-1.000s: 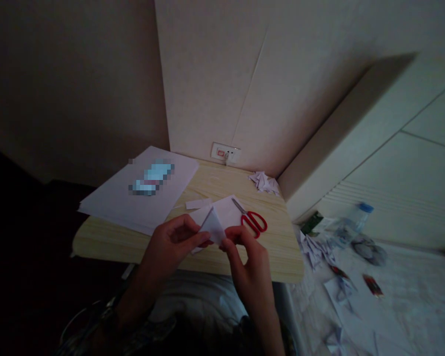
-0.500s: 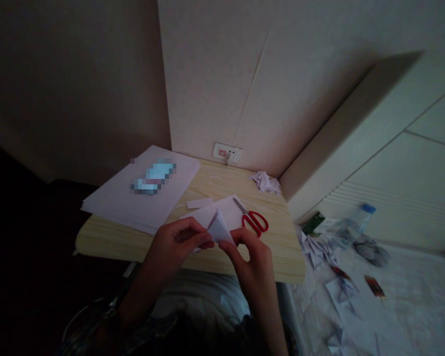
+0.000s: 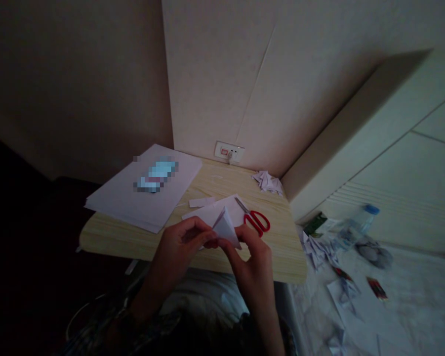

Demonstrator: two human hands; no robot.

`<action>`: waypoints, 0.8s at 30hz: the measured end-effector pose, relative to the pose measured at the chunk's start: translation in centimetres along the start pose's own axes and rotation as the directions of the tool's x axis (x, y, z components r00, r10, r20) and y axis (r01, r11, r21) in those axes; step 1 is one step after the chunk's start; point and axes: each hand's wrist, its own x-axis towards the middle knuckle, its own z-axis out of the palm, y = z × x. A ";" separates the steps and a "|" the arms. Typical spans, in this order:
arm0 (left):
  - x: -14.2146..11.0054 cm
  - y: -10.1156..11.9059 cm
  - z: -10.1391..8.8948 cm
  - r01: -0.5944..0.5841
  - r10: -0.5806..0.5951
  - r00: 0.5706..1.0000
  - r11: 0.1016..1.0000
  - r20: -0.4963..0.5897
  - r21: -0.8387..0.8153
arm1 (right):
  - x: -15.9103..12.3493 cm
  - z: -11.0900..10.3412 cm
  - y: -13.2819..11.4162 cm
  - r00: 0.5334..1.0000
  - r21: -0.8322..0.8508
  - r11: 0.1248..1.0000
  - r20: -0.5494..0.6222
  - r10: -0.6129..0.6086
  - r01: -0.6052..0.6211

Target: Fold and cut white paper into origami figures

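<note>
Writing: the green packet (image 3: 315, 224) and the red-and-dark packet (image 3: 377, 288) on the bed (image 3: 418, 267) are too small and blurred for me to read; the phone (image 3: 159, 173) is pixelated on my feed.
Left hand: I see the left hand (image 3: 180, 242) curled nearly closed, thumb and fingertips pinching one side of the folded paper (image 3: 228, 231).
Right hand: the right hand (image 3: 254, 252) grips the other side, thumb and forefinger together on its lower right.
Folded paper: a small white piece, peak upward, between both hands above the front of the bench (image 3: 281, 237).
Behind it: I have a white sheet (image 3: 203, 213), a paper strip (image 3: 202, 201) near its far edge, and red-handled scissors (image 3: 257, 221), blades over the sheet's right side.
Bench left: the phone lies on large paper sheets (image 3: 114, 198).
Bench far right: a pile of folded pieces (image 3: 268, 184).
</note>
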 end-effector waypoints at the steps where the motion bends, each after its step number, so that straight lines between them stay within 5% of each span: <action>1: 0.0 0.0 0.0 0.010 -0.010 1.000 1.000 0.008 -0.009 | 0.0 0.0 0.0 1.000 -0.006 1.000 -0.004 -0.006 0.006; 7: 0.1 -0.1 -0.6 0.006 -0.013 0.997 0.996 0.082 0.088 | 0.0 -0.1 0.3 1.000 -0.066 0.998 -0.021 -0.020 0.019; 12: 0.2 -0.2 -0.9 -0.009 0.002 0.999 0.984 0.038 0.181 | 0.0 -0.1 0.4 1.000 -0.053 0.999 -0.001 0.014 -0.014; 24: 0.1 -0.2 -0.7 0.036 -0.035 0.999 0.996 -0.016 0.087 | -0.3 -0.4 0.3 0.999 -0.040 0.998 -0.013 0.045 -0.046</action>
